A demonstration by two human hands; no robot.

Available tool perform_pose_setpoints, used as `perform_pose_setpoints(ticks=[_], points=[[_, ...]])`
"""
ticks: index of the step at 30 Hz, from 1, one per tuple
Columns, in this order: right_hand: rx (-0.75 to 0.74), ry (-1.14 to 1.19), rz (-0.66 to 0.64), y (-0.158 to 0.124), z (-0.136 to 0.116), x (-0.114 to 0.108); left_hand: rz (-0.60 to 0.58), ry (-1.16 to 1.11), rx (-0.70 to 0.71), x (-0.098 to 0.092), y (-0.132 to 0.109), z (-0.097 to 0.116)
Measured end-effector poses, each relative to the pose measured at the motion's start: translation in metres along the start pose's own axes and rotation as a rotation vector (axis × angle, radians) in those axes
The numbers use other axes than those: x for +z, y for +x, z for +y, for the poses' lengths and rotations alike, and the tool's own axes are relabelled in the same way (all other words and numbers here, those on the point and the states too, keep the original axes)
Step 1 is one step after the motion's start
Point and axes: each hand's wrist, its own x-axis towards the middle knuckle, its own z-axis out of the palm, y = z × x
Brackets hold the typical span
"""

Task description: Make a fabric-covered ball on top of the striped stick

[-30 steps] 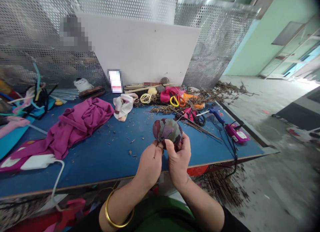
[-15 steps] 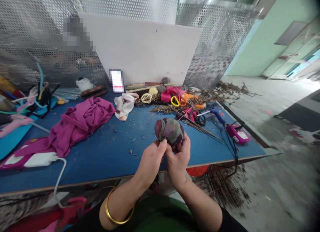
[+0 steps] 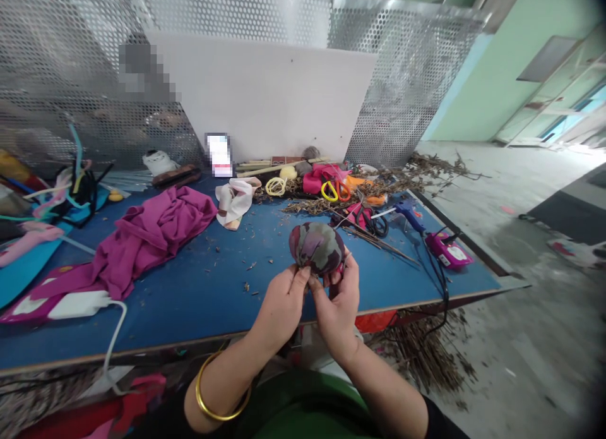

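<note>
A round ball wrapped in mottled purple, grey and maroon cloth (image 3: 316,247) is held up over the blue table (image 3: 208,300) near its front edge. My left hand (image 3: 282,300) pinches the gathered cloth at the ball's underside with thumb and fingers closed. My right hand (image 3: 337,300) cups the ball from below and the right, fingers curled round it, thumb meeting the left hand's fingers. A gold bangle sits on my left wrist.
A crumpled magenta cloth (image 3: 146,237) lies left of centre, a white cloth (image 3: 234,202) behind. Scissors (image 3: 372,221), a blue glue gun (image 3: 409,216), dry twigs (image 3: 322,205) and a pink device with a cable (image 3: 447,252) lie on the right. Perforated metal screens and a white board stand at the back.
The ball has stayed in both hands with small shifts. My left fingers moved closer under the ball, pinching the cloth beside my right thumb.
</note>
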Motion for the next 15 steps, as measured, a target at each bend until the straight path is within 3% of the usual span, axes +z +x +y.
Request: perform_pose_setpoints(ticks=[3,10,13,15], points=[[0.004,0.008,-0.019,0.0007,0.0008,-0.0011,-0.072,-0.023,-0.032,0.0000,0.0002,-0.0010],[0.041,0.053,-0.077,-0.0004,0.0032,-0.0036,-0.099,-0.099,-0.088,-0.0036,0.0048,-0.0078],[0.121,0.255,-0.115,-0.0001,0.0033,-0.0057,-0.105,-0.162,-0.187,-0.0043,0.0057,-0.0075],[0.253,0.462,-0.072,0.0053,0.0033,-0.0093,-0.138,-0.199,-0.230,-0.0051,0.0059,-0.0052]])
